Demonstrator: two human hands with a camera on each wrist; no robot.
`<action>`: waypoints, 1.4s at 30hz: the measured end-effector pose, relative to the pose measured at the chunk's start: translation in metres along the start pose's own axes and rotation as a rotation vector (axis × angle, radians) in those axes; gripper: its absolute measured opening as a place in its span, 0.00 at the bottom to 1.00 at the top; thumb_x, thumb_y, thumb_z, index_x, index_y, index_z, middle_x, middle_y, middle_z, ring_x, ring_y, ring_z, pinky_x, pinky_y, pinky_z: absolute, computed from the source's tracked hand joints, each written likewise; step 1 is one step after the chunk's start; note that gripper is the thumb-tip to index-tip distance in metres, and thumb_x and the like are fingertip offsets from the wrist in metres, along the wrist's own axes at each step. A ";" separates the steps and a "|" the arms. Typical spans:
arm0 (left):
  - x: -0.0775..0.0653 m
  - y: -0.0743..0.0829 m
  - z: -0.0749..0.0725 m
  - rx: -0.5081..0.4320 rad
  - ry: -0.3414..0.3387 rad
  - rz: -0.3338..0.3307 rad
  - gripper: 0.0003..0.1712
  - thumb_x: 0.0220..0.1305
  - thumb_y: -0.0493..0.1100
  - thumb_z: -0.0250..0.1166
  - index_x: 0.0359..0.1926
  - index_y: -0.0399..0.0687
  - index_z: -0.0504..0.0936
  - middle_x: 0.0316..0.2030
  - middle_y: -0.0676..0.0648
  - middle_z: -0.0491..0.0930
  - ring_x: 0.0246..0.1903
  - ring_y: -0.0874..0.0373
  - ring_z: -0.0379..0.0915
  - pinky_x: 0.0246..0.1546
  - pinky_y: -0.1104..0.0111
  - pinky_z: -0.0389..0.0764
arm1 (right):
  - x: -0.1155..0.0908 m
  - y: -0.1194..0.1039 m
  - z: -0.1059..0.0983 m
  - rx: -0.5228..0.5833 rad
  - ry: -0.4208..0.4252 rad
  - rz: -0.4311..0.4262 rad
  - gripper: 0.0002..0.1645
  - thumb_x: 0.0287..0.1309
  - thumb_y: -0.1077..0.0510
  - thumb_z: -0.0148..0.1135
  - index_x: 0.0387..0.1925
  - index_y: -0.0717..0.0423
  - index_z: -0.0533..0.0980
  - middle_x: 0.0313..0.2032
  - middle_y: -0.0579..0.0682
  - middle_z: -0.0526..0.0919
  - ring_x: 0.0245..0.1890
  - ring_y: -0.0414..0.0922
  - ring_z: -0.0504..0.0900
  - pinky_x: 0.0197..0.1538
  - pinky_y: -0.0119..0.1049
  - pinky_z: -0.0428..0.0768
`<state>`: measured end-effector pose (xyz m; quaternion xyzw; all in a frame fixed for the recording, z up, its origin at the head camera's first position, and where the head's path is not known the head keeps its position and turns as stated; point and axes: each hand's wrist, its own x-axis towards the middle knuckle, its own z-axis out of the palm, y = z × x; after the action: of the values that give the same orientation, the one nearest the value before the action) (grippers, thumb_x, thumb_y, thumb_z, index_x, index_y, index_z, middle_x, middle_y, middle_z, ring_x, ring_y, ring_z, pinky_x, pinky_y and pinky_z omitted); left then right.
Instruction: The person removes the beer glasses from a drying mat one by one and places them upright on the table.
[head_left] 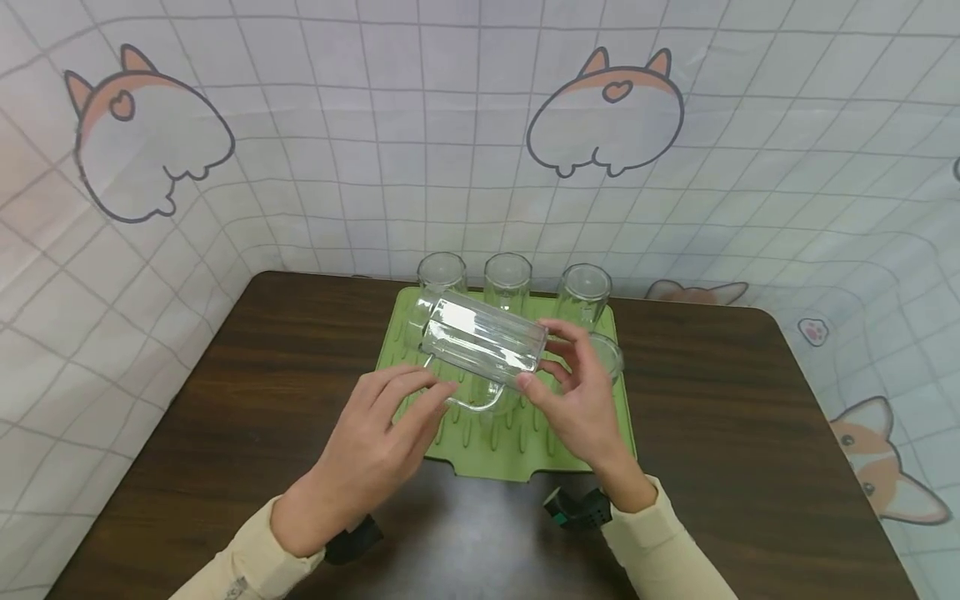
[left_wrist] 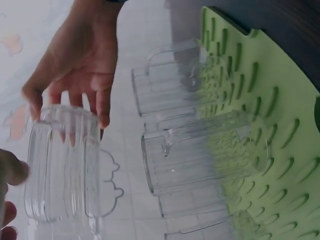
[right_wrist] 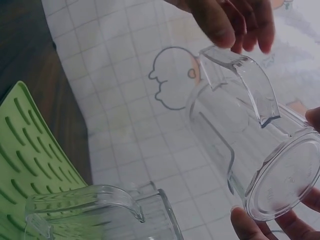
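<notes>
A clear glass mug (head_left: 483, 337) is held tilted on its side above a green drying mat (head_left: 491, 467). My right hand (head_left: 581, 396) grips the mug round its base end, thumb on the near side and fingers behind. The mug's handle (head_left: 480, 407) points toward me. Close by the handle is my left hand (head_left: 386, 442), its fingers loosely bent; the right wrist view shows its thumb at the handle's end, and whether it touches is unclear. Below, more glass mugs (left_wrist: 185, 160) stand on the mat.
Three glass mugs, left (head_left: 442, 268), middle (head_left: 507, 271) and right (head_left: 587, 283), line the mat's back edge. Another mug (head_left: 609, 357) stands partly behind my right hand. A dark wooden table (head_left: 720, 417) lies underneath, with a white checked curtain (head_left: 450, 142) around it.
</notes>
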<state>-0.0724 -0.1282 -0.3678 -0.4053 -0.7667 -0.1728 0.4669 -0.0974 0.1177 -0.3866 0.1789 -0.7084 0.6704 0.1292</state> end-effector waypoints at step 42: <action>-0.038 0.027 0.020 -0.964 0.123 -0.964 0.10 0.76 0.25 0.51 0.54 0.23 0.69 0.44 0.56 0.80 0.44 0.67 0.81 0.45 0.77 0.81 | -0.005 0.013 -0.002 0.091 0.005 -0.031 0.39 0.53 0.73 0.65 0.67 0.69 0.65 0.62 0.49 0.72 0.58 0.39 0.80 0.57 0.30 0.85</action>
<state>-0.0542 -0.1168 -0.4139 -0.1708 -0.6709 -0.7063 0.1479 -0.0989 0.1206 -0.4001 0.1940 -0.6740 0.7003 0.1333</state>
